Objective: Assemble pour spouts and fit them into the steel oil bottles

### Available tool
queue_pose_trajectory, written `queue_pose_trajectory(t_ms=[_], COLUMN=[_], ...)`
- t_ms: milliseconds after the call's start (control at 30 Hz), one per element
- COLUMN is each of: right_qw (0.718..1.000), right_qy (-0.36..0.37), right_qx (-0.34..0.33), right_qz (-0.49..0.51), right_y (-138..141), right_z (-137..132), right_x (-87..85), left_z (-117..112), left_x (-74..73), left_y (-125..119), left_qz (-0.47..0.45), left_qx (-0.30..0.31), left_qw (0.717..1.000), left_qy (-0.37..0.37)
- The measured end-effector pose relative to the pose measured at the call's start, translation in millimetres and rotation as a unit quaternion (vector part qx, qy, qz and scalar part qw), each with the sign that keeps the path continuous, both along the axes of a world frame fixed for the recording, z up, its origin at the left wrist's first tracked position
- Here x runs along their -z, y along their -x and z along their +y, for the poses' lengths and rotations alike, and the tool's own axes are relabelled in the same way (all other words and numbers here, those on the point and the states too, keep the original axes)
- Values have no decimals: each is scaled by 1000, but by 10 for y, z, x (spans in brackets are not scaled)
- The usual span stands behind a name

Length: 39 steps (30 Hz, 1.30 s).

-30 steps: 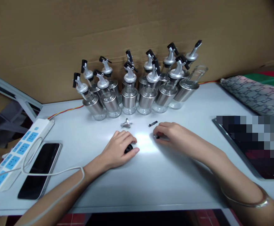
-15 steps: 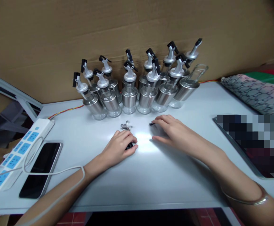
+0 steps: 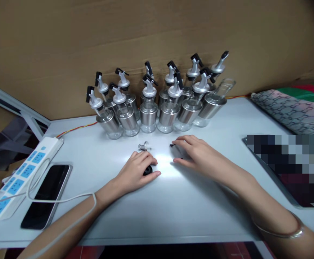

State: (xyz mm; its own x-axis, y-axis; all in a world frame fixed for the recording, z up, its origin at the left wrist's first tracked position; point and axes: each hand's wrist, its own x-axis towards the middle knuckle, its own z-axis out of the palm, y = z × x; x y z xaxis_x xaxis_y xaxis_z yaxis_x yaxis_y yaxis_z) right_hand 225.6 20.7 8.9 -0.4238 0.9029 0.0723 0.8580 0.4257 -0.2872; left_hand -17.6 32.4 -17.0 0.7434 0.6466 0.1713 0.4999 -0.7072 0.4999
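- Watching right hand [image 3: 197, 153], grip spread, forefinger at black strip [image 3: 172, 145] on tabletop [image 3: 167, 205].
- Left hand [image 3: 135, 168] cupped over black cap [image 3: 147, 170]; I cannot tell its grip.
- Silver spout [image 3: 144, 146] just beyond it.

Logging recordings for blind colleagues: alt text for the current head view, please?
A person's left hand curves around a round black part; the right hand, spread open, is at a small black piece. Beyond, a silver pourer spout lies before metal-banded glass bottles.
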Motion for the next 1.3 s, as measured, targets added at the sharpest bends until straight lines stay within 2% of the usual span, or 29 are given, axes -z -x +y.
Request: queue_pose_trajectory(t_ms=[100,333,633,900,1033,1133,1233,1300], right_qw=[1000,994,998,997,996,991,977,958], right_qy=[13,104,53,75,79,34,-68,-145], right_qx=[-2,19,-14,-11,-14,3,37,74], right_qz=[0,-4,-19,-15,40,127,196,234], right_y=[23,67,23,13,11,53,106,119], right_z=[-4,-50,-20,15,29,50,120,206], right_x=[-42,-136,-41,-17,-46,-125,-238,-335], left_z=[-1,3,-7,-6,-7,-8,-6,-3], left_x=[12,23,40,42,40,47,63,73], left_y=[-1,-11,-26,-47,-42,-41,-44,-47], left_qz=[1,20,15,19,16,16,16,16], left_qx=[-1,-7,-10,-16,-17,-19,-22,-22], left_qw=[1000,1000,1000,1000,1000,999,999,999], left_qy=[-9,-17,-19,-16,-17,-22,-26,-29])
